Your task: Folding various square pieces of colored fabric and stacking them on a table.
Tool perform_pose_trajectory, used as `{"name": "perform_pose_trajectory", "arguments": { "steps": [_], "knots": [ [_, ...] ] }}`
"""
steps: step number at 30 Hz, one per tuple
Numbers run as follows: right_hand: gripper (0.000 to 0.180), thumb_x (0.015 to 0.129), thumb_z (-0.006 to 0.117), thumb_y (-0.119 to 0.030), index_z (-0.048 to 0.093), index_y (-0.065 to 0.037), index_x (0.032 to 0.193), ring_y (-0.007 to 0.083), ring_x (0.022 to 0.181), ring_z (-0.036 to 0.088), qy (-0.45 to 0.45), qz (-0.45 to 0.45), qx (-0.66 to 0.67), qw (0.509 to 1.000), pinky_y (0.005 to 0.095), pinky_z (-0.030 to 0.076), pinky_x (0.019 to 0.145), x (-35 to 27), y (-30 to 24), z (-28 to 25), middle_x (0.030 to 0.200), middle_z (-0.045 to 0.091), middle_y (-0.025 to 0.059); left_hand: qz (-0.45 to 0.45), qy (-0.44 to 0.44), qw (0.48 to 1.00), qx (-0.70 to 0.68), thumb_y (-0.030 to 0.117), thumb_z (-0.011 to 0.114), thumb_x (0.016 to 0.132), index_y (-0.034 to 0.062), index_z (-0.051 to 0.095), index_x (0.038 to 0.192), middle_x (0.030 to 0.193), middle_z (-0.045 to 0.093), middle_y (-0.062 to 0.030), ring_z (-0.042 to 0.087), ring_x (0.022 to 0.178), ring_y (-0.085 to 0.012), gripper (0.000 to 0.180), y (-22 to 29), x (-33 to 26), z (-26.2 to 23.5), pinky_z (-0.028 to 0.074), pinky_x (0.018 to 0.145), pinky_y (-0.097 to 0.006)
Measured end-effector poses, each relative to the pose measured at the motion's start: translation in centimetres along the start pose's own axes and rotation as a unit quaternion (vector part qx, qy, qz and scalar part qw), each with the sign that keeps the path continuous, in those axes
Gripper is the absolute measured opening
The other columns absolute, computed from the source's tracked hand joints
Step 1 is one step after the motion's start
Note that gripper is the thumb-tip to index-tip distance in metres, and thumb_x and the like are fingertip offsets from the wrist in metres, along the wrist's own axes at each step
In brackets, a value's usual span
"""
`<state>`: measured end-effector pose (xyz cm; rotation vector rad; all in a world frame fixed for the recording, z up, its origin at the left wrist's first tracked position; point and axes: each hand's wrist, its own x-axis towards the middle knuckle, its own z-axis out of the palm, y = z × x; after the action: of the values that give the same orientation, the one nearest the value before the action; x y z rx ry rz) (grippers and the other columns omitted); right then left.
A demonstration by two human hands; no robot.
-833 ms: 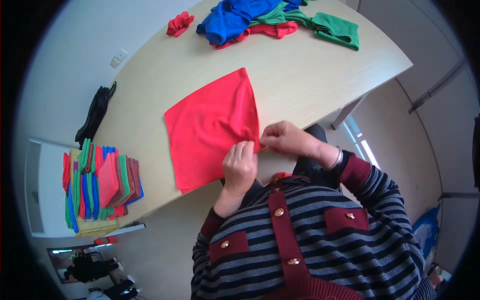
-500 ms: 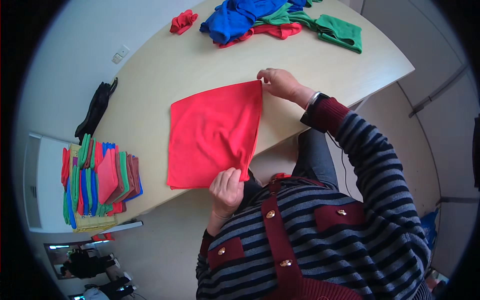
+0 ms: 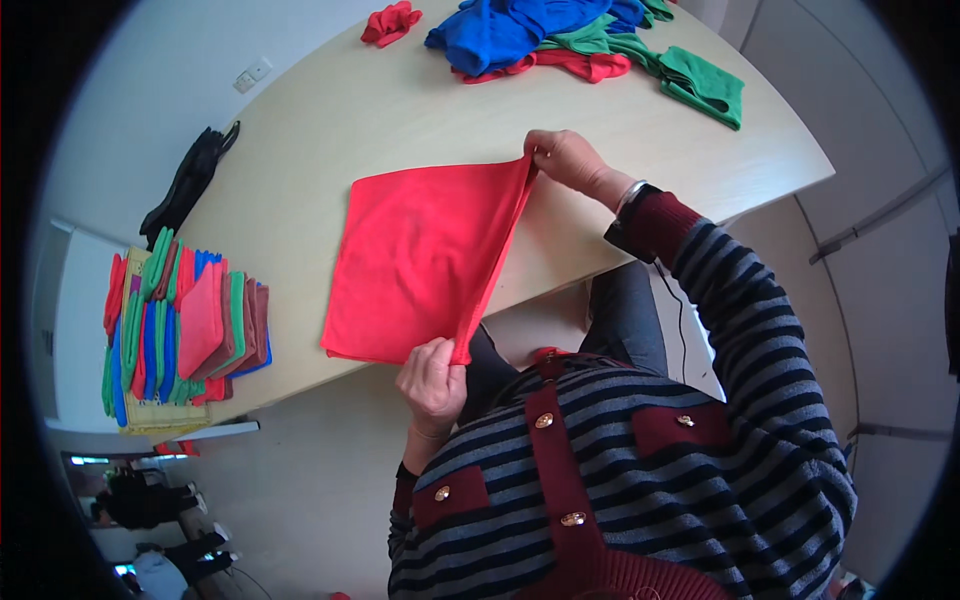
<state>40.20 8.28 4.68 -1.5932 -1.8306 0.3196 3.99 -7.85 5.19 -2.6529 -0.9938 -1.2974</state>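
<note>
A red cloth (image 3: 420, 260), roughly square and layered, lies on the pale table. My left hand (image 3: 433, 385) pinches its near right corner at the table's front edge. At the far right corner, my right hand (image 3: 565, 160) is closed on the cloth and lifts it slightly. Between the two hands the right edge is drawn taut, and its layers show there. Soft wrinkles cross the middle of the cloth.
Folded cloths (image 3: 200, 320) in several colours stand in a yellow basket (image 3: 165, 418) at the table's left. Crumpled blue cloth (image 3: 510, 35), a folded green cloth (image 3: 702, 88) and a small red cloth (image 3: 390, 23) lie at the back. A black object (image 3: 190, 185) lies by the wall.
My right hand has taken hold of the far right corner and raised it a little. My left hand keeps its corner, which has shifted slightly left.
</note>
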Motion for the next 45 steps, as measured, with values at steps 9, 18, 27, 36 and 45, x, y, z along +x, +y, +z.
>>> {"name": "perform_pose_trajectory", "arguments": {
  "steps": [9,18,27,36,45],
  "knots": [
    [0.022,0.094,0.051,-0.006,0.07,-0.006,0.103,0.009,0.057,0.064,-0.024,0.083,0.337,0.938,0.0208,0.05,0.05,3.2,-10.0,-6.2,0.076,0.069,0.0036,-0.083,0.143,0.986,0.016,0.003,0.074,0.084,0.0002,0.065,0.1,0.09,0.067,-0.0149,0.066,0.075,-0.0305,0.018,-1.4,1.7,-5.7,0.054,0.07,-0.037],
    [0.023,0.098,0.05,-0.008,0.071,-0.004,0.107,0.0098,0.059,0.066,-0.071,0.065,0.364,0.926,0.0201,0.053,0.053,5.3,-17.0,-10.8,0.078,0.07,0.0053,-0.258,0.25,0.929,-0.09,0.008,0.065,0.096,-0.0021,0.064,0.102,0.091,0.065,-0.0044,0.057,0.083,-0.0114,0.012,-3.2,4.6,-12.7,0.049,0.076,-0.028],
    [0.021,0.099,0.054,-0.009,0.071,-0.001,0.109,0.0134,0.07,0.071,-0.128,0.041,0.404,0.905,0.0247,0.06,0.066,6.3,-22.4,-16.4,0.08,0.071,0.0074,-0.249,0.298,0.892,-0.234,0.013,0.061,0.1,-0.0023,0.062,0.107,0.097,0.065,-0.0033,0.056,0.088,-0.0087,0.017,-8.1,10.8,-18.4,0.046,0.083,-0.025],
    [0.022,0.1,0.057,-0.013,0.069,0.002,0.108,0.0169,0.073,0.072,-0.028,-0.089,0.163,0.982,0.0277,0.061,0.068,9.5,-25.1,-15.0,0.085,0.072,0.0096,-0.235,0.302,0.876,-0.293,0.016,0.061,0.1,0.0005,0.065,0.104,0.091,0.064,0.0,0.055,0.083,-0.006,0.016,-11.7,16.7,-21.2,0.045,0.077,-0.023],
    [0.027,0.099,0.058,-0.021,0.066,0.0,0.113,0.0187,0.078,0.07,-0.036,-0.075,0.207,0.975,0.0324,0.059,0.073,16.8,-30.8,-11.9,0.09,0.071,0.0112,-0.205,0.342,0.91,-0.11,0.018,0.063,0.1,-0.0003,0.067,0.102,0.082,0.06,0.0026,0.051,0.074,-0.0031,0.019,-17.5,17.9,-26.0,0.043,0.065,-0.023]
  ]
}}
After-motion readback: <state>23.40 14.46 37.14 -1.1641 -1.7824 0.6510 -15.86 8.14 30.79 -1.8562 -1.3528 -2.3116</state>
